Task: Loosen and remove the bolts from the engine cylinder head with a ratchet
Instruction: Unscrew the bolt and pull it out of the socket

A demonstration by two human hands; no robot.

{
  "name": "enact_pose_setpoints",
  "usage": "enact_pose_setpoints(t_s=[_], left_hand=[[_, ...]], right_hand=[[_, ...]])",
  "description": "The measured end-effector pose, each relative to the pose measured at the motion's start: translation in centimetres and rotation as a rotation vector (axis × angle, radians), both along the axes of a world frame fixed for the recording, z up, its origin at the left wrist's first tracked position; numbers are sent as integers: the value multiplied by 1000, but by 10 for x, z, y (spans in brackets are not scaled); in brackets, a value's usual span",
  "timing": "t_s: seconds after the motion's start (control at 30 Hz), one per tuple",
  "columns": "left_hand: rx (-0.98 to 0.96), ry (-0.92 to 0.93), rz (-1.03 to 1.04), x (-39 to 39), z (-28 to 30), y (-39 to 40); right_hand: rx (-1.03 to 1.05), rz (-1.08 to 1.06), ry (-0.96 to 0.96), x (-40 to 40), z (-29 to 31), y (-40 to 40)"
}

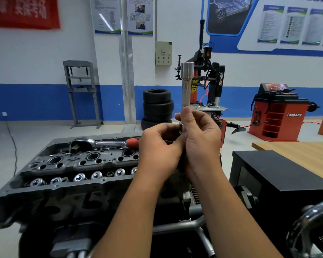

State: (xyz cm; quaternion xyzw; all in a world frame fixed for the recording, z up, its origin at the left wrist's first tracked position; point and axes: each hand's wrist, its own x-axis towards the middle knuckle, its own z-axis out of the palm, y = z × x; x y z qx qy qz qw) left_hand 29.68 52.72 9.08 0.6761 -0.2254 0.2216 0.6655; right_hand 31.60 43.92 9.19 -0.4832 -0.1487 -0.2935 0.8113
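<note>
Above the head (78, 164), right hand (199, 138) pinches a long socket (186, 84) upright: smooth, dull steel, flared top. Left hand (158, 148) grips the ratchet (101, 143) by its red handle; chrome shank rests across the dark, pitted casting.

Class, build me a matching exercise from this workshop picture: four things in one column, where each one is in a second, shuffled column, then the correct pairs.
Things
1. ratchet
2. long socket
3. tyres
4. cylinder head

Places
A. stacked on the floor by the wall
B. held upright in the right hand
C. lying on the cylinder head
D. under the ratchet

Pairs: 1-C, 2-B, 3-A, 4-D
</note>
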Motion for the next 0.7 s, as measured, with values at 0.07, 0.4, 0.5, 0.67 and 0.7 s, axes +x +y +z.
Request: enact_pose_setpoints(t_s=[0.07,0.4,0.5,0.67,0.7], left_hand=[[25,6,-102,-3,2,2],[-9,38,-88,0,2,1],[24,78,-191,-1,3,5],[42,140,-197,0,2,6],[38,137,-182,-1,2,6]], right_hand=[[-28,-20,-11,0,-1,0],[41,57,-8,1,2,-1],[16,44,-12,2,1,-2],[21,141,33,2,1,-3],[38,154,37,1,2,-3]])
